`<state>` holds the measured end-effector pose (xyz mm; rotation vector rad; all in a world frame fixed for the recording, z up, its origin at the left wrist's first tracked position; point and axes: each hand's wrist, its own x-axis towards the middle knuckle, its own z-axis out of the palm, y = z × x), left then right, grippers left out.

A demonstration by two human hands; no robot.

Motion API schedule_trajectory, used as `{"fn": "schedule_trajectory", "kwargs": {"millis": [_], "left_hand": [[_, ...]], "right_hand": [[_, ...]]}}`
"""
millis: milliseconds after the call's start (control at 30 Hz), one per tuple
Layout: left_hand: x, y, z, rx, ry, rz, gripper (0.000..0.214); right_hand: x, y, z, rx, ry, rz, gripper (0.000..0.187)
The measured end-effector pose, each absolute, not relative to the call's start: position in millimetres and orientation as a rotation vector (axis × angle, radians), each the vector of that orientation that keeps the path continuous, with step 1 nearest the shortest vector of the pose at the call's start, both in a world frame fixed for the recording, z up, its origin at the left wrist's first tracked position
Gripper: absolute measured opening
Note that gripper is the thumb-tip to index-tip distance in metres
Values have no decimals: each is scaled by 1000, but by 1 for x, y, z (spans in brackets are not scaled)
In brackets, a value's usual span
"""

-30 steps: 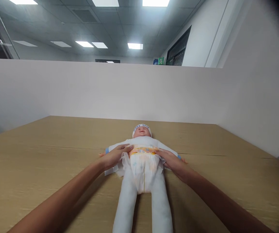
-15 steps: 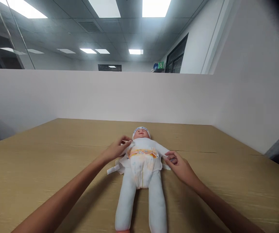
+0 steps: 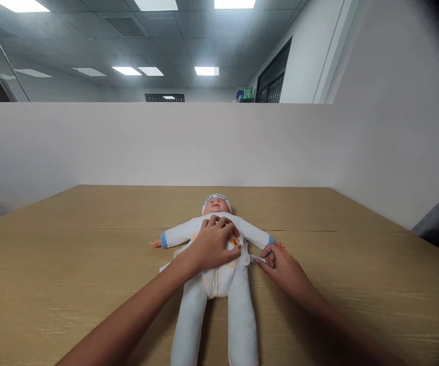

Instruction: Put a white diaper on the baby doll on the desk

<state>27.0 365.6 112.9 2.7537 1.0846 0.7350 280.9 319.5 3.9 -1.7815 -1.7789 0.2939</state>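
Note:
A baby doll (image 3: 191,229) in white clothes with blue cuffs lies on its back, arms spread to the sides. A white diaper (image 3: 217,284) sits around its hips, orange print showing at the front waist. Across the diaper's front rests my left hand (image 3: 215,246), fingers bent near the upper edge and thumb apart from them; it hides much of the waistband. At the doll's side, my right hand (image 3: 282,267) pinches the white diaper tab (image 3: 256,258), which is stretched outward. The diaper's other side sticks out partly behind my left wrist.
The doll lies on a wide tan tabletop (image 3: 89,213). A low white partition (image 3: 204,145) rises along the back edge, and a white wall (image 3: 387,127) stands at the right. Thin seams cross the tabletop. The doll's headband (image 3: 216,196) carries dark lettering.
My left hand has moved from the doll's arm onto the diaper's front. The doll's arms now lie spread farther out. My right hand has shifted slightly down and pinches the tab.

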Motion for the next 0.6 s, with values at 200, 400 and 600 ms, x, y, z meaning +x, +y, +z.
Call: {"fn": "schedule_trajectory", "kwargs": {"millis": [200,400,600], "left_hand": [[27,363,118,2699,1107,684,39],[26,363,117,2695,1125,671,47],[27,362,118,2663,1133,669,47]], "right_hand": [[284,319,5,-1798,-1769,479,36],[286,322,41,-1438,-1686,861,44],[253,351,75,-1342,-1671,888,41]]}}
